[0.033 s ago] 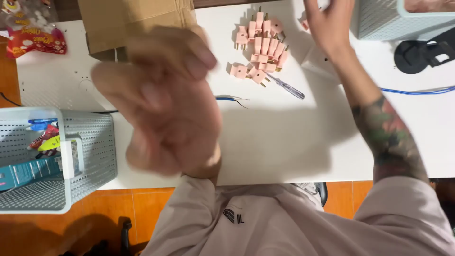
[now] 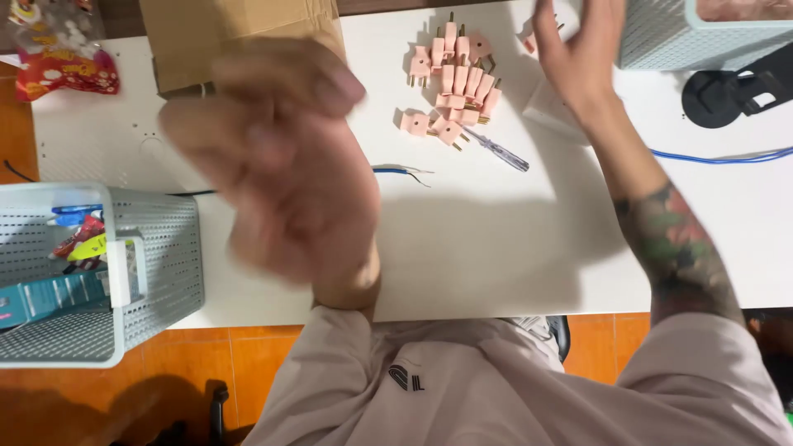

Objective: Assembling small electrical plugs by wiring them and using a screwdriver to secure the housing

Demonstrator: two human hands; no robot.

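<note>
Head view: pink plugs (image 2: 453, 81) lie just left of right hand (image 2: 578, 54) fingers.

Two hands: left hand (image 2: 273, 157), blurred, and right hand (image 2: 578, 58). Roughly fourteen pink plugs (image 2: 454, 83) in one cluster, exact number uncertain. One screwdriver (image 2: 500, 153). Two perforated baskets (image 2: 157, 256) (image 2: 661, 37). One cardboard box (image 2: 239, 33). One blue cable (image 2: 719, 157).

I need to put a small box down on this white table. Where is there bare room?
Bare tabletop lies below the pink plugs and screwdriver, between left hand and right forearm. Another patch lies right of that arm, under the blue cable. The far edge is crowded.
</note>
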